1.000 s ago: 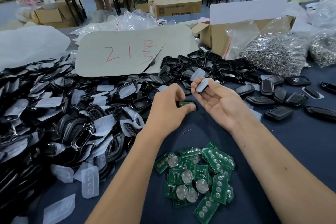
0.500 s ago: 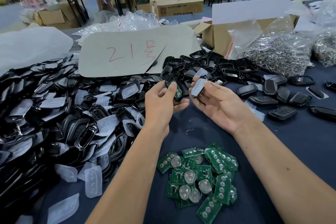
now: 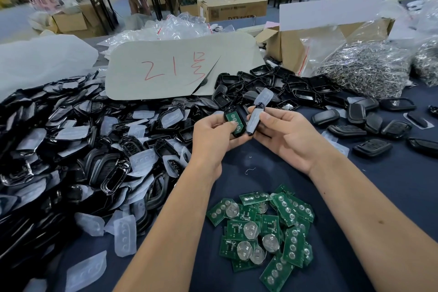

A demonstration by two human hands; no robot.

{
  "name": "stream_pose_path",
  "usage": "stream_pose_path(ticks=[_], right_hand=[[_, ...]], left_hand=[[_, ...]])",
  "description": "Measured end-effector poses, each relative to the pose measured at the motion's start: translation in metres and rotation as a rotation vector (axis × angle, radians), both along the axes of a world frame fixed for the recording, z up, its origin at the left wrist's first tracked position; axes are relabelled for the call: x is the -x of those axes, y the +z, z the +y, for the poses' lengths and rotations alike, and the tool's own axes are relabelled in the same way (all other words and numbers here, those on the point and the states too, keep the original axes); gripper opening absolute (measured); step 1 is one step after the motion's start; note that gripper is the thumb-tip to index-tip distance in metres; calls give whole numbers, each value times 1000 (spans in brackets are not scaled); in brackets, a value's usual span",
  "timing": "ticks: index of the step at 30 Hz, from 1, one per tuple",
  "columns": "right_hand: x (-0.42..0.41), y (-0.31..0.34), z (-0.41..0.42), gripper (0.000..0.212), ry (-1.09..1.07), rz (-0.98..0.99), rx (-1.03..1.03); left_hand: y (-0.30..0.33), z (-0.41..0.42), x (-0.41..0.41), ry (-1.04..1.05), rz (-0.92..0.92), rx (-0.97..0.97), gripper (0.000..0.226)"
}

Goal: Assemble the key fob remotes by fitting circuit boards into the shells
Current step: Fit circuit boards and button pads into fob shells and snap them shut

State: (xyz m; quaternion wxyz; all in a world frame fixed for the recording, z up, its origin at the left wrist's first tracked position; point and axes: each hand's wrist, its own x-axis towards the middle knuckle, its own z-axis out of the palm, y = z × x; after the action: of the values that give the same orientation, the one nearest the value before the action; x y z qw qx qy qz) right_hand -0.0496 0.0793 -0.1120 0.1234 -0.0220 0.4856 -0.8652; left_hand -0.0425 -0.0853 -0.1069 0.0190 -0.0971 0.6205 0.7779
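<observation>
My left hand (image 3: 213, 135) grips a black shell half (image 3: 233, 123) with a green circuit board seated inside it, board face up. My right hand (image 3: 284, 133) pinches a second black shell half (image 3: 253, 121) with a translucent white button pad on it, held edge to edge beside the first. Both halves hover above the dark blue table (image 3: 391, 173). A loose pile of green circuit boards (image 3: 263, 227) with round silver battery clips lies on the cloth near my forearms.
A large heap of black shells and white rubber pads (image 3: 83, 149) fills the left. More empty shells (image 3: 284, 87) lie behind my hands, closed fobs (image 3: 369, 125) at the right. A grey card marked in red (image 3: 175, 71), a cardboard box (image 3: 291, 47) and bagged metal rings (image 3: 365, 69) stand behind.
My left hand lifted the shell with the board from the table and turned it face up. Both hands came together, bringing the two shell halves side by side.
</observation>
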Motion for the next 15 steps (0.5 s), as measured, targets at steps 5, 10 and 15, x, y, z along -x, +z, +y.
stream_pose_path(ticks=[5, 10, 15], right_hand=[[0, 1, -1, 33, -37, 5, -64], [0, -1, -4, 21, -108, 24, -158], [-1, -3, -9, 19, -172, 41, -222]], left_hand=[[-1, 0, -1, 37, -13, -2, 14], [2, 0, -2, 58, 6, -2, 3], [-2, 0, -4, 114, 79, 140, 5]])
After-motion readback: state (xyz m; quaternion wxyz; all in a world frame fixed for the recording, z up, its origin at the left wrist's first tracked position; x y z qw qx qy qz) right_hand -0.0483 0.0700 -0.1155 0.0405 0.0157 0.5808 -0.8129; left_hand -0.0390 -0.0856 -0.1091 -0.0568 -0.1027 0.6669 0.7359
